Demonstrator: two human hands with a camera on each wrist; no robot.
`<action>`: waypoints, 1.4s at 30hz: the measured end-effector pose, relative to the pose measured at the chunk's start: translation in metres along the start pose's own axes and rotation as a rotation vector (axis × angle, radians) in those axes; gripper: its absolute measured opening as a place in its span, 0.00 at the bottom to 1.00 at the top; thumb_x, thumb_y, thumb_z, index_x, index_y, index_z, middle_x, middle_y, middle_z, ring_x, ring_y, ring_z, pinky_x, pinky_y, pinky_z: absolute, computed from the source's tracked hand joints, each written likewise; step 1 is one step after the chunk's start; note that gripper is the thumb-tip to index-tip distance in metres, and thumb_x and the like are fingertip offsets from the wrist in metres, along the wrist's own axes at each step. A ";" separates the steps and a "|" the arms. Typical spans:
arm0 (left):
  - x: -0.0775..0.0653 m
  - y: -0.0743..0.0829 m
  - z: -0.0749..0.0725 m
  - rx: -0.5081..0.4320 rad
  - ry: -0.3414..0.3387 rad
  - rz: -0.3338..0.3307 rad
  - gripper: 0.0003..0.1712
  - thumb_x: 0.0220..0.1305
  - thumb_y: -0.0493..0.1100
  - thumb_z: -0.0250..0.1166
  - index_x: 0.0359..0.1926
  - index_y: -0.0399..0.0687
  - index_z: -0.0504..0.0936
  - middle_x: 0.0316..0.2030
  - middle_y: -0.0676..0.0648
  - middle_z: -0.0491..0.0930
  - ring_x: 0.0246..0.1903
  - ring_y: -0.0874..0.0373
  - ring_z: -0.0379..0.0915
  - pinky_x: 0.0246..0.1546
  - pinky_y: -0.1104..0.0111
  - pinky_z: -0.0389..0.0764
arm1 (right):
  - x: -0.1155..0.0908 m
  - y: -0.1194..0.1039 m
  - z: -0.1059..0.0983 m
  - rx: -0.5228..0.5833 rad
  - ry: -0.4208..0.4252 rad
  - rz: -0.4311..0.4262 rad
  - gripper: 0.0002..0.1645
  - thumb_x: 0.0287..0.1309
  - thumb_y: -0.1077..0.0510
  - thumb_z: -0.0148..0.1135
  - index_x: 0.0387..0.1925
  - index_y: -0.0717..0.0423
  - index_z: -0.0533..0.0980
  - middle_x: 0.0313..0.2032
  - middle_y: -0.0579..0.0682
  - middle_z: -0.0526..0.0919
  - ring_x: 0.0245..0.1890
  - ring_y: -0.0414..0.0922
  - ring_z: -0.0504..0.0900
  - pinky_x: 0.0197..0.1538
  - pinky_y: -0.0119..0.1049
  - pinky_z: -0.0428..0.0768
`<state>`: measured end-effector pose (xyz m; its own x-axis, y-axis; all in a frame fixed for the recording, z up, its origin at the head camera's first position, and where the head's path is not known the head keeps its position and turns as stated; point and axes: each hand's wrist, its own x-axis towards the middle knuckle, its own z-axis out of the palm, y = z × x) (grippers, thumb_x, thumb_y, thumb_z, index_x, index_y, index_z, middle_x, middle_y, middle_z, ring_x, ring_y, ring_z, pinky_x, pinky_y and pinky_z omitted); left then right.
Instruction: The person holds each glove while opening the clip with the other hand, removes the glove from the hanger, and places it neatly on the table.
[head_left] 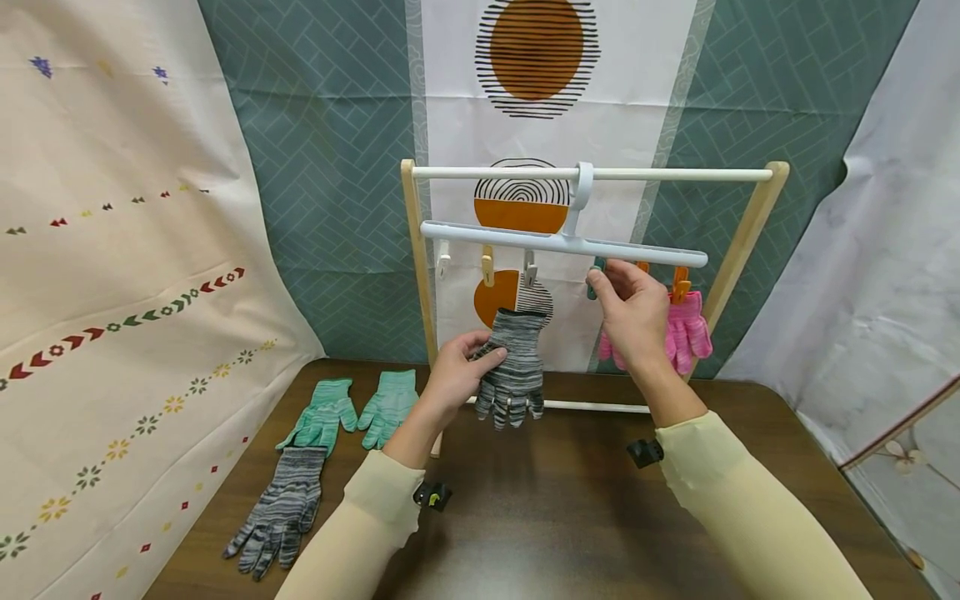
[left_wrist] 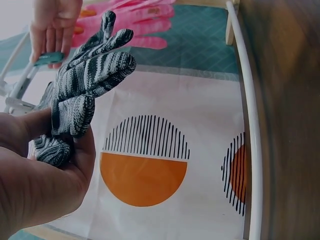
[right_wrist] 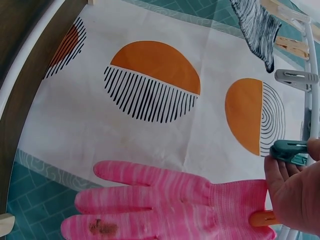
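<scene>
My left hand point(head_left: 459, 371) grips a black-and-grey striped knit glove point(head_left: 517, 354) by its side, thumb in front, with the cuff up and the fingers hanging down. Up and to the right, my right hand point(head_left: 633, 310) pinches a teal clothespin point(right_wrist: 290, 150) under the bar of a pale blue clip hanger point(head_left: 510, 237). Left of it, a grey clothespin point(head_left: 530, 268) hangs just above the glove's cuff. Beyond that are a yellow clothespin point(head_left: 487, 268) and a white one point(head_left: 443, 262). Pink gloves point(head_left: 690, 333) hang at the right end from orange clothespins point(head_left: 681, 285), partly behind my right hand.
The hanger hooks over the white top rail point(head_left: 495, 172) of a wooden-legged rack. On the brown table point(head_left: 525, 517) at left lie two mint green gloves point(head_left: 392, 407) and another striped glove point(head_left: 285, 500). A patterned cloth point(head_left: 315, 167) hangs behind the rack.
</scene>
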<state>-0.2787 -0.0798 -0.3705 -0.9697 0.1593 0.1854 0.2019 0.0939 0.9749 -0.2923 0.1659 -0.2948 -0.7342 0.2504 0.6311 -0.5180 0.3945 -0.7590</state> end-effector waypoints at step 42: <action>-0.057 -0.032 -0.083 0.134 0.109 -0.116 0.27 0.62 0.50 0.67 0.59 0.47 0.73 0.60 0.45 0.71 0.59 0.50 0.64 0.50 0.57 0.69 | 0.000 0.004 0.000 0.102 -0.068 0.004 0.27 0.57 0.47 0.68 0.55 0.54 0.78 0.47 0.51 0.84 0.44 0.42 0.83 0.47 0.31 0.79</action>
<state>-0.2418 -0.1738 -0.4019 -0.9952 0.0337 0.0924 0.0978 0.2364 0.9667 -0.2947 0.1678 -0.2980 -0.7623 0.1898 0.6187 -0.5548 0.3006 -0.7758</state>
